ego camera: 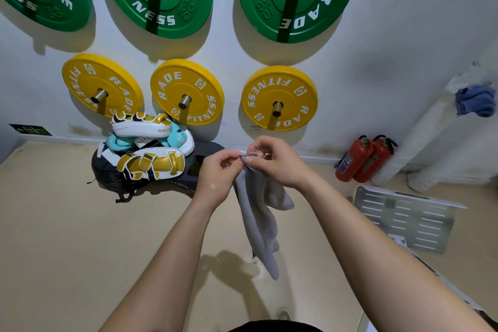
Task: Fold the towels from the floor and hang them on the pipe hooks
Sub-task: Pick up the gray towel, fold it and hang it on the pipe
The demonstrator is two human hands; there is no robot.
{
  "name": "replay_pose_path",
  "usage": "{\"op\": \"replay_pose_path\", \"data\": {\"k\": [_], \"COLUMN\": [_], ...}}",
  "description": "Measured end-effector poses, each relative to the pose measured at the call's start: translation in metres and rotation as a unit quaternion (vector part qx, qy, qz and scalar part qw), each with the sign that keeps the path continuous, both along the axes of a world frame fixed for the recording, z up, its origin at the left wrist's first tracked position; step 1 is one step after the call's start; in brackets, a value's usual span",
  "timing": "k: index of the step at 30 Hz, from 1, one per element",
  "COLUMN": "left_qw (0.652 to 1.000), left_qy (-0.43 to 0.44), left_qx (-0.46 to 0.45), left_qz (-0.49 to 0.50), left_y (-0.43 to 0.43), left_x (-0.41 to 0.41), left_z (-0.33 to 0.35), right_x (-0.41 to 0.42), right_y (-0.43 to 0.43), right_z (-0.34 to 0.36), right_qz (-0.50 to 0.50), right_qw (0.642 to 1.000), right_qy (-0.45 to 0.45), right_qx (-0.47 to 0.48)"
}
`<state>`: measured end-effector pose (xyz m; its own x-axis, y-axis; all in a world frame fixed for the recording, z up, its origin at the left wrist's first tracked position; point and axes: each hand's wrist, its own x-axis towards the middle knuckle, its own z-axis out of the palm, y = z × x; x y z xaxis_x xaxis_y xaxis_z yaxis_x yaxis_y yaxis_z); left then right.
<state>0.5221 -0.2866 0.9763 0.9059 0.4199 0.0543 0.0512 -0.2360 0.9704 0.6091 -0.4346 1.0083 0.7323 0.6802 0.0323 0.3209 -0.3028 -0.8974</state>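
A grey towel [260, 219] hangs down in front of me, above the beige floor. My left hand [217, 174] and my right hand [275, 160] both pinch its top edge, close together at chest height. The cloth dangles loosely below them, bunched and partly doubled over. A blue towel [475, 101] hangs on the white pipe [423, 140] at the right wall.
Green and yellow weight plates [187, 91] hang on pegs on the white wall ahead. Boxing pads [151, 162] lie piled on a dark bag on the floor at left. Two red fire extinguishers [362, 159] stand by the pipe. A slotted metal panel [404, 218] lies at right.
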Motion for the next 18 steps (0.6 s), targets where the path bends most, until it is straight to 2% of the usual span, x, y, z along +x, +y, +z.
{"op": "replay_pose_path", "data": {"k": [3,7,13,16,18], "left_qw": [1.0,1.0,0.994,0.992,0.991], "left_qy": [-0.008,0.012,0.102,0.101,0.089], "left_qx": [-0.021,-0.003,0.041,0.06,0.088], "left_qz": [-0.014,-0.025,0.01,0.054,0.054], "left_y": [-0.005,-0.005,0.027,0.047,0.052], "left_x": [0.001,-0.005,-0.026,-0.034,-0.03], "left_z": [-0.006,-0.022,-0.049,-0.047,-0.034], "right_x": [0.008,0.022,0.058,0.073,0.071], "right_y": [-0.001,0.002,-0.009,-0.026,-0.03], "right_z": [0.008,0.029,0.06,0.047,0.029], "right_qz": [-0.004,-0.024,-0.136,-0.226,-0.226], "right_qw": [0.999,0.995,0.978,0.955,0.954], "right_qy": [-0.048,-0.096,-0.15,-0.188,-0.17], "right_qx": [0.005,0.025,0.054,-0.029,-0.101]}}
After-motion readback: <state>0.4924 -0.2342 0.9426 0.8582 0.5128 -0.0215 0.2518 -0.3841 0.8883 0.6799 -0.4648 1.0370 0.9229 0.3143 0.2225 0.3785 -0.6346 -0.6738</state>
